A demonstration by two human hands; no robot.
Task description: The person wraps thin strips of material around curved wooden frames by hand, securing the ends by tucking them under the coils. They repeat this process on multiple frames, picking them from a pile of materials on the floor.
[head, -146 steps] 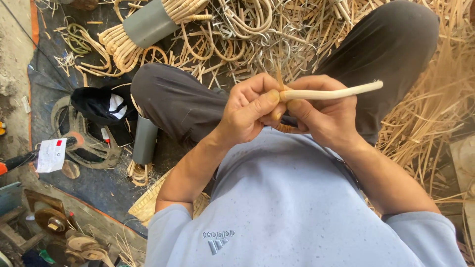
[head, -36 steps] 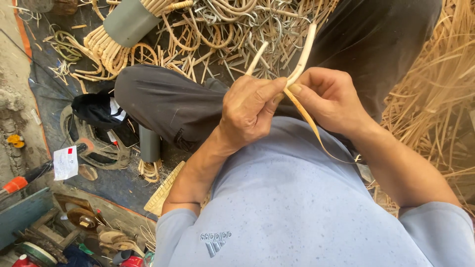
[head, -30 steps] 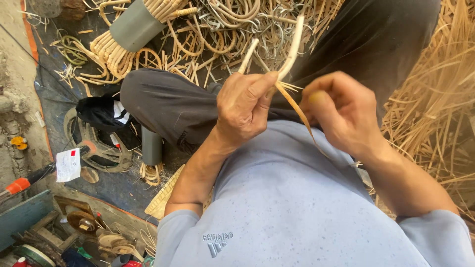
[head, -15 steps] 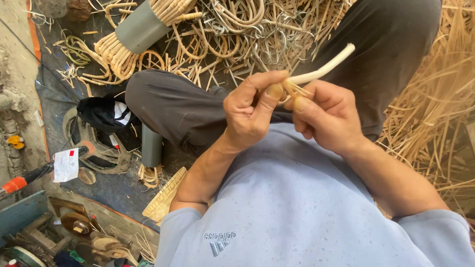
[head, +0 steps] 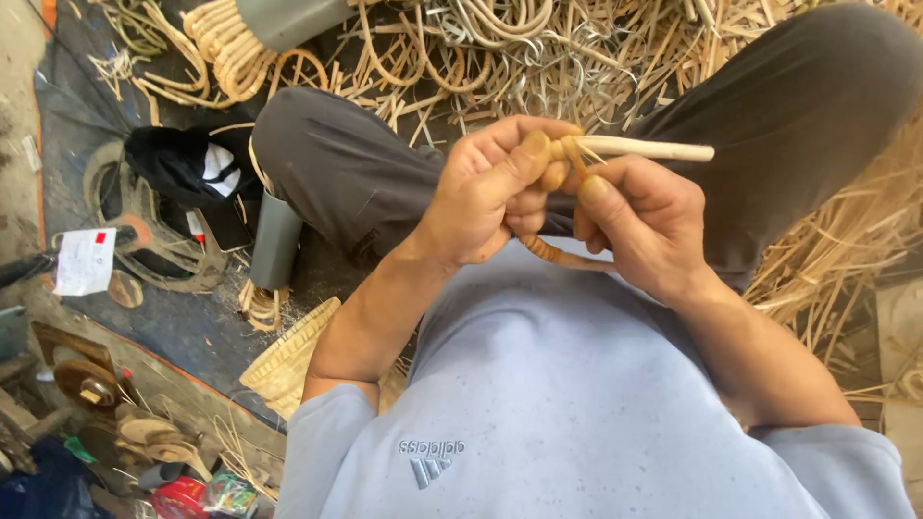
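Note:
My left hand [head: 486, 192] and my right hand [head: 644, 226] meet in front of my chest, over my crossed legs in dark trousers [head: 356, 173]. Both pinch a pale rattan cane [head: 646, 148] that sticks out level to the right. Thin split strips show between my thumbs at the cane's near end. A brown curved rattan piece [head: 560, 256] hangs just under my fingers, partly hidden by them. My grey shirt [head: 577, 404] fills the lower part of the view.
Loose rattan strips and bent loops [head: 500, 48] cover the ground beyond my knees and at the right [head: 836, 259]. A grey tube [head: 276, 240], black cloth [head: 187, 163], a woven mat piece [head: 288, 360], a paper tag [head: 85, 261] and tools [head: 87, 384] lie at the left.
My hands, pulled apart a second ago with a strip stretched between them, have closed together again. The cane has swung from pointing up to lying level, pointing right.

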